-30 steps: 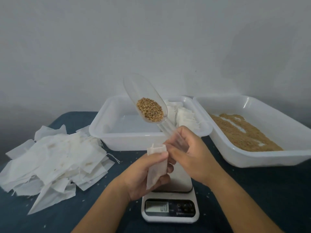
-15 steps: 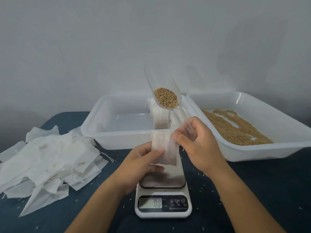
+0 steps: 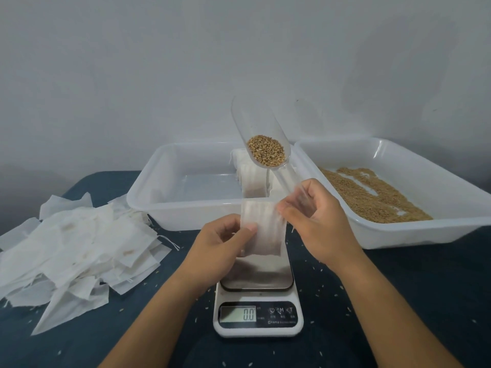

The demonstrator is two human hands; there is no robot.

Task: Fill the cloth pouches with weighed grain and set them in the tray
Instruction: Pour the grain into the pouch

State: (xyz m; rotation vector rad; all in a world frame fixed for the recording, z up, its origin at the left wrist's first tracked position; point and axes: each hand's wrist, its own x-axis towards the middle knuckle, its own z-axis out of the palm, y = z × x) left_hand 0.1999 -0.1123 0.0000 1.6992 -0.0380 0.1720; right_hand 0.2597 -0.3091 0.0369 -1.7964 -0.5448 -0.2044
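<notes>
A small white cloth pouch (image 3: 263,229) hangs over the scale (image 3: 257,309). My left hand (image 3: 220,243) pinches its left edge. My right hand (image 3: 316,216) grips the handle of a clear plastic scoop (image 3: 261,134) and its fingertips pinch the pouch's top right corner. The scoop points up and away, with a small heap of brown grain (image 3: 266,150) in its bowl. The scale's display reads 0.0 and its steel platform carries nothing. Filled pouches (image 3: 252,176) stand at the right end of the white tray (image 3: 170,205).
A second white tray (image 3: 425,235) at the right holds loose grain (image 3: 372,195). A heap of empty cloth pouches (image 3: 71,248) lies at the left on the dark blue table (image 3: 398,314). Stray grains dot the table around the scale.
The pouch has turned from edge-on to flat and spread between both hands. The scoop has swung from leaning left to more upright, over the tray's right end.
</notes>
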